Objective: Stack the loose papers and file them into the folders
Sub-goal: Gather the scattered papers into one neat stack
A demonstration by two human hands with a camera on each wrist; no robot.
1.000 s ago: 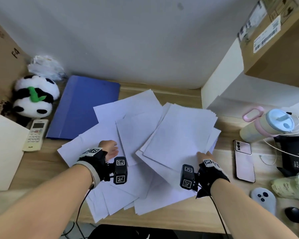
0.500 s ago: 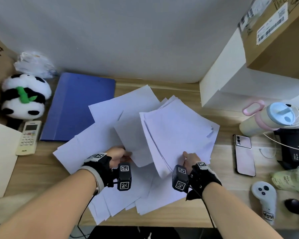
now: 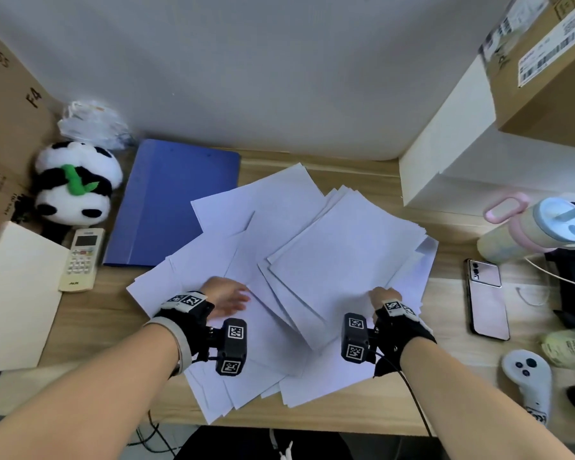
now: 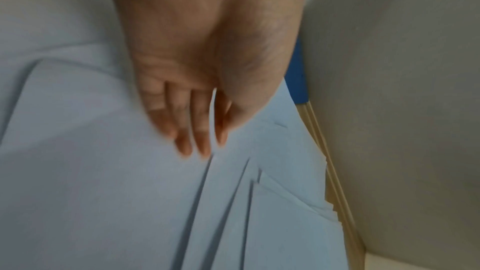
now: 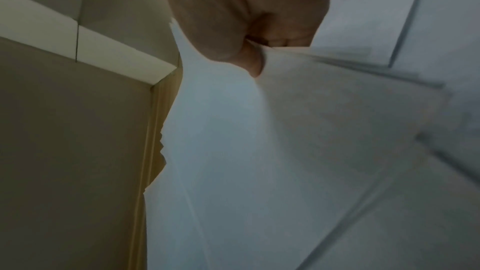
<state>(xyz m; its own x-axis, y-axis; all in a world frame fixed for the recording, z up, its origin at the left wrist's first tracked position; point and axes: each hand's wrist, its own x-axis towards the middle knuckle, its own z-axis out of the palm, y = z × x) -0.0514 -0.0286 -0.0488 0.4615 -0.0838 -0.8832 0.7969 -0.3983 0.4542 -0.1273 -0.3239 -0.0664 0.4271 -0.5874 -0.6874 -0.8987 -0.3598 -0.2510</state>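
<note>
Several loose white papers (image 3: 273, 210) lie fanned across the middle of the wooden desk (image 3: 97, 313). My right hand (image 3: 384, 295) pinches the near edge of a gathered stack of sheets (image 3: 342, 260), thumb on top (image 5: 253, 65); the stack (image 5: 285, 151) lies over the other papers. My left hand (image 3: 228, 295) rests flat with straight fingers (image 4: 193, 141) on the spread sheets (image 4: 103, 192) left of the stack. A closed blue folder (image 3: 173, 200) lies at the back left, its near corner under a sheet.
A panda toy (image 3: 75, 184), a remote (image 3: 80, 258) and a cream folder (image 3: 17, 293) sit at the left. On the right are a phone (image 3: 487, 300), a tumbler (image 3: 538, 230), a white controller (image 3: 528, 380) and a white box (image 3: 445, 161). Cardboard boxes stand at both upper sides.
My right hand lowered the raised stack back flatter over the papers and shifted right. The left hand's fingers straightened and slid right across the sheets.
</note>
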